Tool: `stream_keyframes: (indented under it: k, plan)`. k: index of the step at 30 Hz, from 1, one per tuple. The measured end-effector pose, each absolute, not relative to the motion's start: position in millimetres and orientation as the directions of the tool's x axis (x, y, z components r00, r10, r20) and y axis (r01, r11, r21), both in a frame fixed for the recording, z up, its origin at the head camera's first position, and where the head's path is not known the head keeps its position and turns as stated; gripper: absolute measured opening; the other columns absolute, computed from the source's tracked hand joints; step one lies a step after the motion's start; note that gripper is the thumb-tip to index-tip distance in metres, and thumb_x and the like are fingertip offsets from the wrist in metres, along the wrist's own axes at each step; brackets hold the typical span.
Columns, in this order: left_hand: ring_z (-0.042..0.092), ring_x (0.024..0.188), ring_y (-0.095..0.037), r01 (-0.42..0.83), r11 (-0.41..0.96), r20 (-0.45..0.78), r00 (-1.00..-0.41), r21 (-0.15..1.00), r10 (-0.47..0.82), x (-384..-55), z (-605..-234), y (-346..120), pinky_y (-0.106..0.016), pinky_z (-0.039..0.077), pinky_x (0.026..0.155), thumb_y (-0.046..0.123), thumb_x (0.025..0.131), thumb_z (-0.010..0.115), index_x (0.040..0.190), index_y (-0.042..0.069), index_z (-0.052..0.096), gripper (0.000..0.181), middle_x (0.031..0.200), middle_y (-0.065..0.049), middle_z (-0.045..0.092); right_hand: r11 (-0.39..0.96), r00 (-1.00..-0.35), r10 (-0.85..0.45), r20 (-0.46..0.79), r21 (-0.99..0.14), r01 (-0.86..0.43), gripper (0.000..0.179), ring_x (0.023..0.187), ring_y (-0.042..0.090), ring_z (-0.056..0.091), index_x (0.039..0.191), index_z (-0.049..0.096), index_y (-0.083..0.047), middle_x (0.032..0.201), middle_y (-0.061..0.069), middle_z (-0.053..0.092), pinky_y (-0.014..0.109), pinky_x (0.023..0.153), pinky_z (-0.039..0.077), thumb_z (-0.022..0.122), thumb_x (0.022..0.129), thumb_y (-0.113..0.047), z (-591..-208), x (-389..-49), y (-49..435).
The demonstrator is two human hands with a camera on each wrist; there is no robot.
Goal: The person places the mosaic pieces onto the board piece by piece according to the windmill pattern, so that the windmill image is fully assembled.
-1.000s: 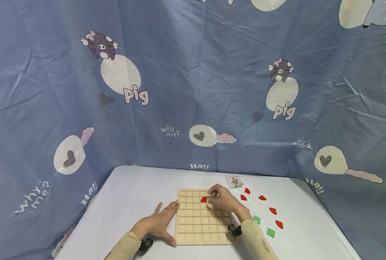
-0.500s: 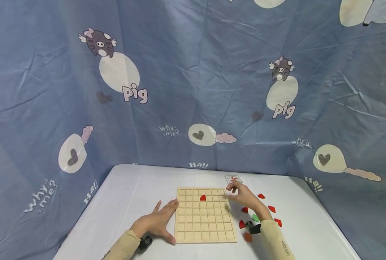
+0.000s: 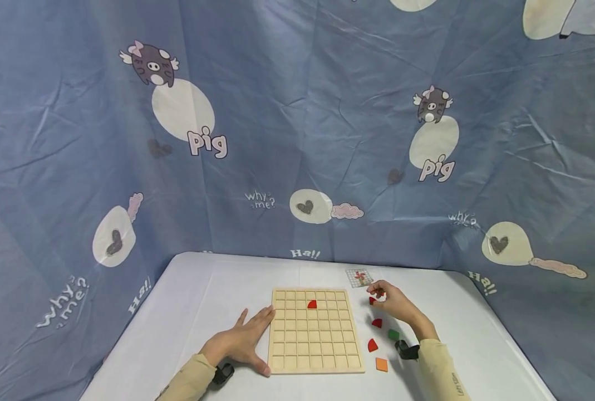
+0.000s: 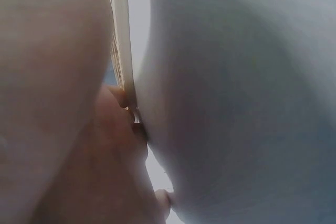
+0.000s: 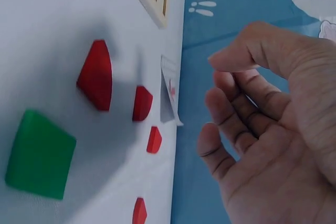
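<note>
A wooden grid board [image 3: 317, 340] lies on the white table, with one red quarter-round tile [image 3: 312, 304] in a cell of its upper part. My left hand [image 3: 242, 341] rests spread along the board's left edge, thumb near the lower corner. In the left wrist view, fingers meet the board's side [image 4: 122, 30]. To the right of the board, my right hand [image 3: 396, 303] hovers above the table, its fingers loosely bent. A red tile [image 3: 372, 301] shows just beneath them. The right wrist view shows nothing between thumb and fingers of the right hand [image 5: 268, 114].
More red quarter-round tiles [image 3: 373, 345], a green square tile [image 5: 41, 156] and an orange square tile [image 3: 381, 365] lie right of the board. A pattern card [image 3: 359, 277] lies beyond the board's far right corner. Blue printed cloth [image 3: 257, 139] hangs behind the table.
My right hand has moved right from above the board to above the loose tiles, leaving the red tile in its cell. The left hand has stayed at the board's edge.
</note>
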State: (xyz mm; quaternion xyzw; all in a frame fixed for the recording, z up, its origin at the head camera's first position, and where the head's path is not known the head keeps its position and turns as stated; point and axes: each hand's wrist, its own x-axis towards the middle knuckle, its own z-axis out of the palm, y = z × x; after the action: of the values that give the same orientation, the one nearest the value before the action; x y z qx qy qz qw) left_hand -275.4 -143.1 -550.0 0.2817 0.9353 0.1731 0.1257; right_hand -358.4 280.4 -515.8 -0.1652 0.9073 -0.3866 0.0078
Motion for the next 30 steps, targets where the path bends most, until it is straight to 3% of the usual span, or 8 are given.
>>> stream_keyframes:
  k: [12, 16, 24, 30]
  plan:
    - [0.009, 0.151, -0.03, 0.475, 0.784, -0.152, -0.809, 0.399, 0.568, -276, -550, -145, -0.064, -0.003, 0.118, 0.076, 0.053, 0.075, 0.155, 0.004, 0.01, 0.141, 0.163, -0.013, 0.006, 0.684, -0.929, -0.367, -0.041, -0.689, -0.24, 0.03, 0.094, 0.024, 0.053, 0.105, 0.06, 0.001, 0.101, 0.014, 0.062, 0.03, 0.078, 0.043, 0.062, 0.076, 0.004, -518, -355, 298]
    - [0.009, 0.151, -0.03, 0.478, 0.784, -0.145, -0.81, 0.396, 0.568, -277, -549, -145, -0.063, -0.002, 0.119, 0.077, 0.053, 0.075, 0.155, 0.003, 0.01, 0.141, 0.163, -0.013, 0.006, 0.681, -0.907, -0.409, -0.099, -0.695, -0.231, 0.026, 0.093, 0.024, 0.051, 0.106, 0.059, 0.0, 0.103, 0.013, 0.061, 0.028, 0.076, 0.044, 0.06, 0.08, 0.001, -519, -350, 302]
    - [0.009, 0.151, -0.03, 0.48, 0.785, -0.142, -0.812, 0.393, 0.567, -277, -549, -145, -0.063, -0.002, 0.119, 0.076, 0.053, 0.075, 0.154, 0.003, 0.011, 0.14, 0.163, -0.013, 0.006, 0.635, -0.866, -0.458, -0.199, -0.756, -0.162, 0.036, 0.086, 0.019, 0.05, 0.105, 0.058, 0.001, 0.1, 0.01, 0.06, 0.025, 0.071, 0.045, 0.077, 0.074, -0.001, -529, -344, 301]
    - [0.011, 0.15, -0.031, 0.469, 0.779, -0.146, -0.811, 0.415, 0.566, -276, -547, -144, -0.063, -0.001, 0.119, 0.073, 0.052, 0.077, 0.154, 0.002, 0.012, 0.14, 0.163, -0.013, 0.008, 0.684, -0.886, -0.423, -0.187, -0.708, -0.177, 0.03, 0.082, 0.017, 0.05, 0.099, 0.061, -0.001, 0.092, 0.005, 0.061, 0.024, 0.068, 0.046, 0.077, 0.075, 0.001, -535, -344, 298]
